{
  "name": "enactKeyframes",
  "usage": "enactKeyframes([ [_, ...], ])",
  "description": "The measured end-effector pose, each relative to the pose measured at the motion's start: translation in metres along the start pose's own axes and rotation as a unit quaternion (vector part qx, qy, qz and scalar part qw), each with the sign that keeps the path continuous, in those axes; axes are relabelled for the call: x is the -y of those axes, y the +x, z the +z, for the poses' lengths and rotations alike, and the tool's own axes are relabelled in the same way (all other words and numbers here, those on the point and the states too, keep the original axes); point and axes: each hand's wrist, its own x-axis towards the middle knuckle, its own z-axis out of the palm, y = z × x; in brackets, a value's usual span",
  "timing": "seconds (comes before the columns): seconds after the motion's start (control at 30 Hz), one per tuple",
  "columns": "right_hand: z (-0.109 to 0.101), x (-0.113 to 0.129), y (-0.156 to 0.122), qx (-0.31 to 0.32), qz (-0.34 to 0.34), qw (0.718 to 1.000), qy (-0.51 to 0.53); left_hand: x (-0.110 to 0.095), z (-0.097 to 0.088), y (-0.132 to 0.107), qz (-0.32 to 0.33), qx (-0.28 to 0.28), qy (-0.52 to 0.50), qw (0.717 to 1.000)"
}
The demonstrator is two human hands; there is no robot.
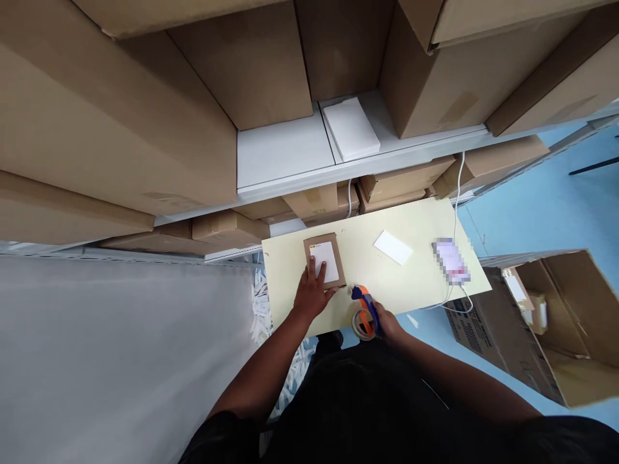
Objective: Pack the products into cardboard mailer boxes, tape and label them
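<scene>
A small brown cardboard box [325,248] with a white label on top lies on a pale yellow table [416,225]. My left hand [312,290] rests flat on the box's near side, fingers spread over the label. Close to the table's near edge, my right hand [387,320] is closed round a tape dispenser [365,310] with a blue and orange handle and a roll of clear tape. The dispenser sits just right of the box, a small gap between them.
A white card [393,247] and a phone [451,260] on a white cable lie further right on the table. Large cardboard boxes [120,122] fill white shelves [285,161] behind. An open carton [546,322] stands on the blue floor at right. White scraps [261,303] lie at left.
</scene>
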Motion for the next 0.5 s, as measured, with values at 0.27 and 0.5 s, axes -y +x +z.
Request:
enactKeyframes([
  [0.27, 0.047, 0.071, 0.019, -0.005, -0.012, 0.989, 0.148, -0.009, -0.021, -0.024, 0.022, 0.120, 0.033, 0.992],
  [0.5, 0.044, 0.158, 0.040, 0.056, -0.047, 0.997, -0.022, 0.032, -0.041, 0.019, -0.016, 0.089, 0.072, 0.993],
])
